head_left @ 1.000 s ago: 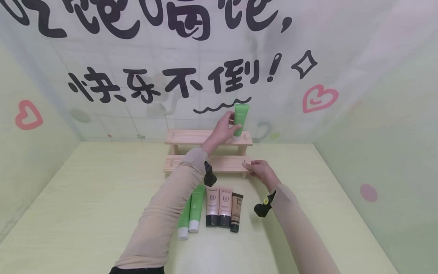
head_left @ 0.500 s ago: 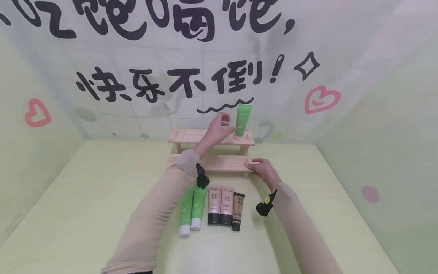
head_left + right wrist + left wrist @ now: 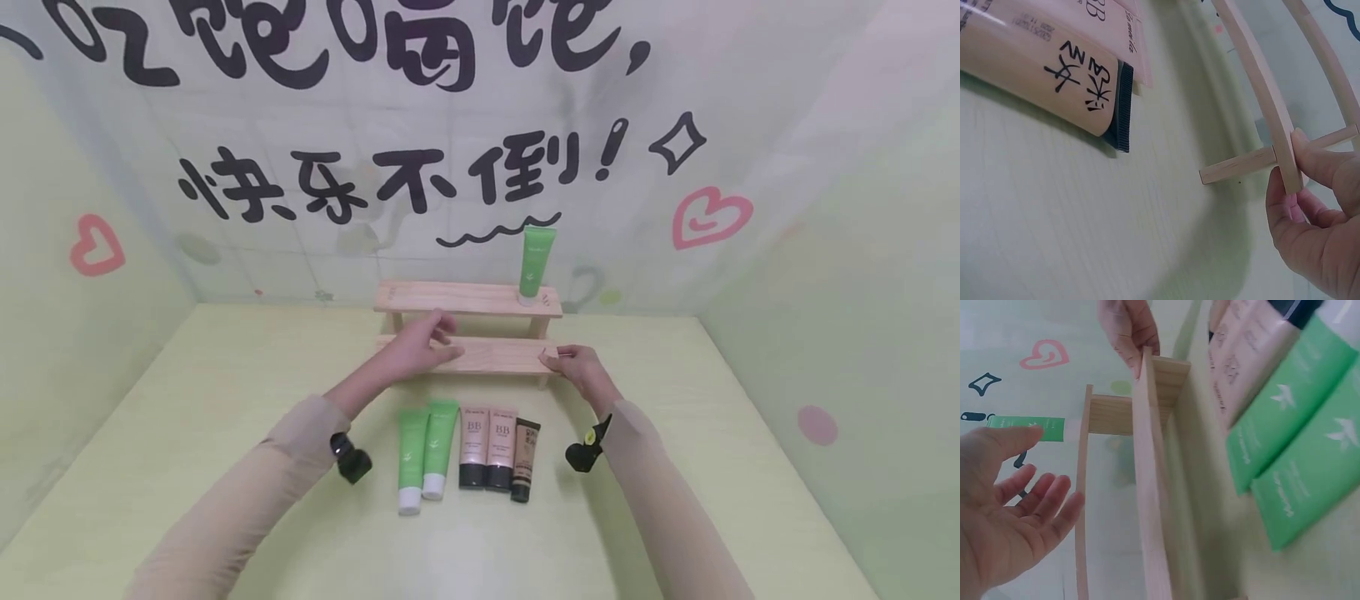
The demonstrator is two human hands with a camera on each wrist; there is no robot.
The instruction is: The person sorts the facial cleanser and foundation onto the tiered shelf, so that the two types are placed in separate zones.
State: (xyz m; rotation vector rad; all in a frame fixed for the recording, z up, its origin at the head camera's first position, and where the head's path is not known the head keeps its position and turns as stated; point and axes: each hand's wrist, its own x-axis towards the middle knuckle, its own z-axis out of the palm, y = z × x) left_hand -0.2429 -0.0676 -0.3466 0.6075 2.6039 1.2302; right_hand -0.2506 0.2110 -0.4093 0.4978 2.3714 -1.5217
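Note:
A green squeeze tube [image 3: 536, 262] stands on its white cap at the right end of the upper step of a two-step wooden display rack [image 3: 498, 357]. My left hand [image 3: 420, 346] hovers by the left part of the lower step, holding nothing; its fingers look loosely bent in the left wrist view. With thumb and fingers, my right hand [image 3: 583, 371] pinches the right end of the lower step, as the right wrist view also shows. In front of the rack lie two green tubes [image 3: 441, 450], two pink BB cream tubes [image 3: 473, 442] and a smaller tan tube [image 3: 524, 458].
A pale wood-grain table [image 3: 262, 367] carries everything. Behind the rack rises a white wall [image 3: 315, 108] printed with black characters and hearts. Side walls [image 3: 847, 358] close in at left and right.
My left hand has let go of the green tube, which stays upright on the upper step, and has come down and left towards the lower step. The right hand keeps its hold.

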